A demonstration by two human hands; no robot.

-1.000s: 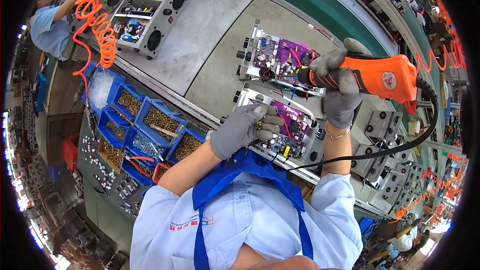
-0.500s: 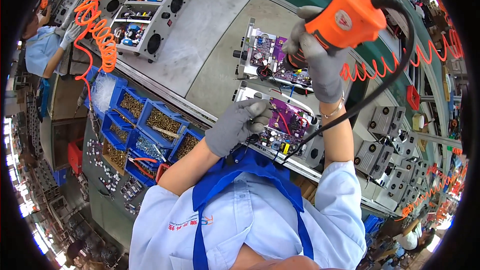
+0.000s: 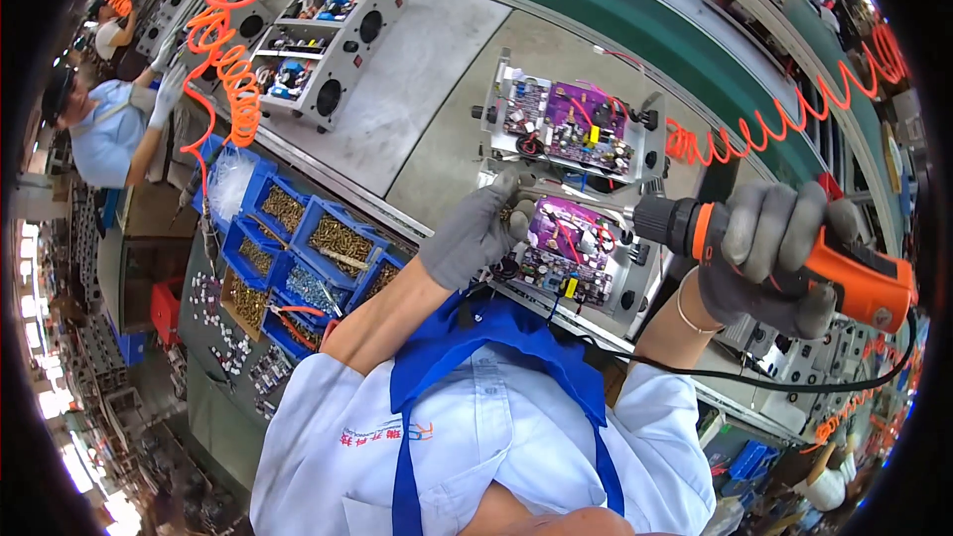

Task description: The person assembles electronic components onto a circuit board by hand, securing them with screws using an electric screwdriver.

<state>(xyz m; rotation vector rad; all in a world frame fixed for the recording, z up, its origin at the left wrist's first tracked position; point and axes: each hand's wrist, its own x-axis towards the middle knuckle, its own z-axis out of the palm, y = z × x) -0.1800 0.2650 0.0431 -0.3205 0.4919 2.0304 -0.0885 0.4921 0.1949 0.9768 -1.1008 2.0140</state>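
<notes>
My right hand (image 3: 769,263), in a grey glove, is wrapped round an orange and black electric screwdriver (image 3: 879,283). The tool lies nearly level, its long bit pointing left over the near purple circuit board (image 3: 556,238). By the bit's tip is my left hand (image 3: 467,233), also gloved, with fingers curled together at the board's left edge. What those fingers hold is too small to make out. The near board sits in an open metal chassis with red wires on it. Just beyond stands a second chassis with a purple circuit board (image 3: 591,119).
Blue bins (image 3: 333,238) of brass and silver screws stand at the left, with red-handled pliers (image 3: 293,311) on them. Finished-looking metal units (image 3: 342,55) with fans stand far left. A coiled orange hose (image 3: 238,89) hangs there. The black cable (image 3: 794,385) loops at the right.
My right hand has brought the screwdriver down and right, turning it from upright-slanted to nearly level, bit toward my left hand. My left hand's fingers have moved slightly to meet the tip.
</notes>
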